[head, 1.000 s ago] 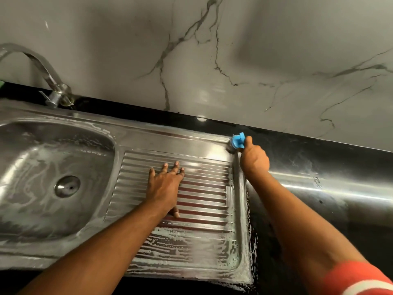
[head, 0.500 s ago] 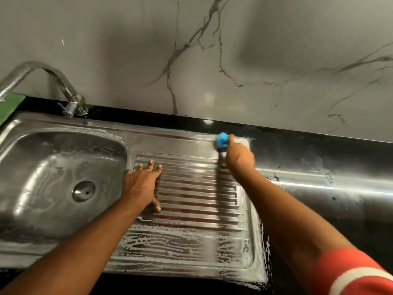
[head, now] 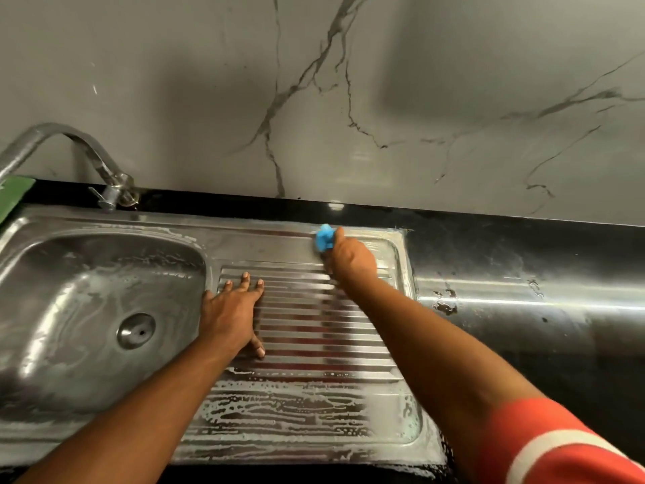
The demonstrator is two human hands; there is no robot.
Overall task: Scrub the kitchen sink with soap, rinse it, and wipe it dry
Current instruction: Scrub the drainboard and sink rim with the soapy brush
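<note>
A stainless steel sink [head: 104, 225] with a soapy basin on the left and a ribbed drainboard [head: 314, 330] on the right fills the counter. My right hand [head: 352, 256] grips a blue scrubber [head: 324, 237] and presses it on the flat back rim above the drainboard ribs. My left hand [head: 232, 309] lies flat, fingers spread, on the left end of the ribs beside the basin. White suds cover the basin walls and the front of the drainboard. The drain plug [head: 136, 330] sits in the basin floor.
A curved metal tap [head: 104, 169] stands at the back left. A green object [head: 15, 195] pokes in at the far left edge. Wet black countertop [head: 523, 291] stretches to the right. A grey marble wall [head: 349, 99] rises behind.
My right hand has slid the blue scrubber leftwards along the sink's back rim from the far right corner. My left hand has shifted left along the ribs towards the basin.
</note>
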